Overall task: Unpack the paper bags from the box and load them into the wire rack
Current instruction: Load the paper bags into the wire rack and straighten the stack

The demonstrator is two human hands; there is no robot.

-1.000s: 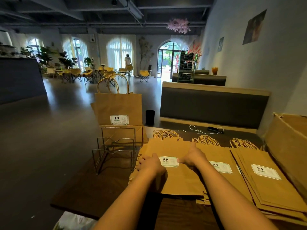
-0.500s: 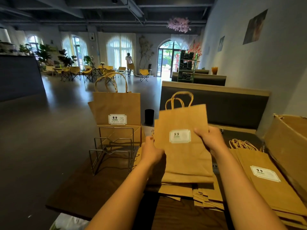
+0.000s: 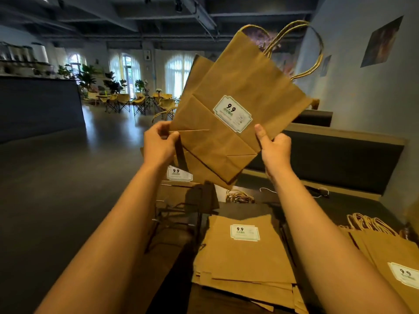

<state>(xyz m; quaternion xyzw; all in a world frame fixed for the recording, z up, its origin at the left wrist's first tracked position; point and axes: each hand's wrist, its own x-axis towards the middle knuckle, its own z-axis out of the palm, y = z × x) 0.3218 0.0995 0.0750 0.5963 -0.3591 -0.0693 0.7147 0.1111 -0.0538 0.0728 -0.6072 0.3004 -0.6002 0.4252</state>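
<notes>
Both hands hold a flat paper bag (image 3: 235, 114) raised above the bench (image 3: 172, 264), tilted with its handles toward 1 o'clock. The left hand (image 3: 158, 145) pinches its lower left edge; the right hand (image 3: 273, 146) grips the lower right corner. The wire rack (image 3: 176, 214) stands below at 7 o'clock, stacked bags (image 3: 244, 257) at 6 o'clock.

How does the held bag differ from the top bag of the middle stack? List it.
The held bag is raised in the air and tilted; the stack's top bag lies flat on the table. The left hand and right hand grip the held bag; nothing touches the stack bag. The held bag's handles show; the stack bag's don't. Both are brown with a 9.9 label.
</notes>
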